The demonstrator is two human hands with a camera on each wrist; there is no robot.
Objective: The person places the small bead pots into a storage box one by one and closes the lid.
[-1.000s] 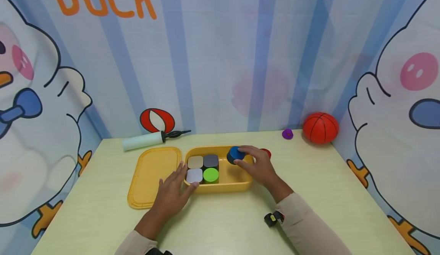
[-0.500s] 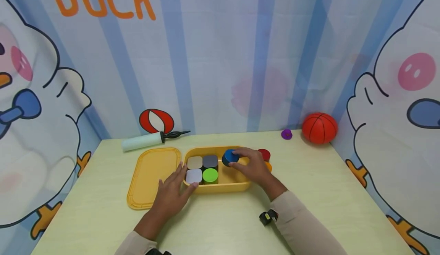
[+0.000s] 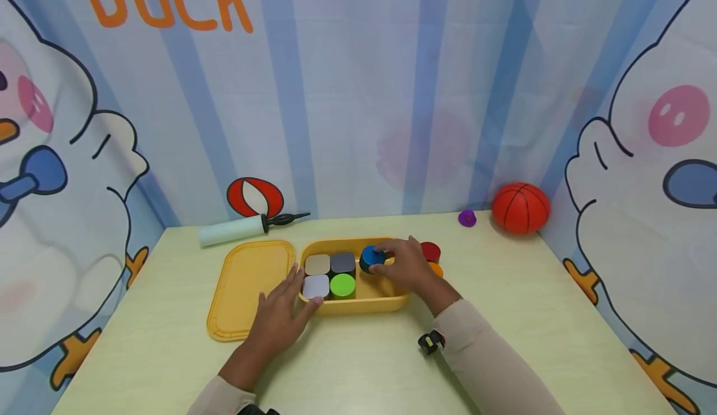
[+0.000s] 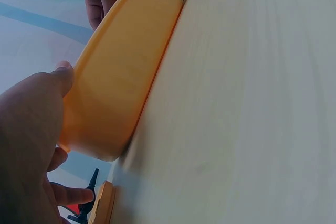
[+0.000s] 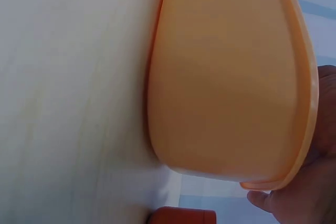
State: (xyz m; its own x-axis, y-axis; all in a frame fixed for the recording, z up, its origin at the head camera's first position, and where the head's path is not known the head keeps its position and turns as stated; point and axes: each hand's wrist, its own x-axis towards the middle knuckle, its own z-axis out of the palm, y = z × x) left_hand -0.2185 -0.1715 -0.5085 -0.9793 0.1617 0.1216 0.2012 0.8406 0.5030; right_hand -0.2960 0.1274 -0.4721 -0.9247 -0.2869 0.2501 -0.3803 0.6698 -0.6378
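My right hand (image 3: 404, 267) pinches a short blue cylinder (image 3: 368, 259) between thumb and fingers, inside the right half of a yellow rectangular box (image 3: 358, 307). My left hand (image 3: 280, 312) rests on the box's left end with fairly straight fingers, its thumb at the front rim. Packed in the left half are a beige square-topped piece (image 3: 318, 264), a dark grey one (image 3: 343, 262), a lavender one (image 3: 316, 287) and a green round one (image 3: 343, 286). In the right wrist view, the box wall (image 5: 226, 77) hides the blue cylinder and most of my fingers.
A yellow lid (image 3: 249, 290) lies left of the box. Beyond its right end stand red (image 3: 431, 252) and orange (image 3: 436, 270) round pieces, the orange partly hidden. At the back are a hand pump (image 3: 235, 230), a small purple object (image 3: 467, 218) and a red ball (image 3: 521, 208).
My right hand has moved left and slightly down with the blue cylinder, toward the dark grey piece. The red and orange pieces behind it have come into view. My left hand has stayed put.
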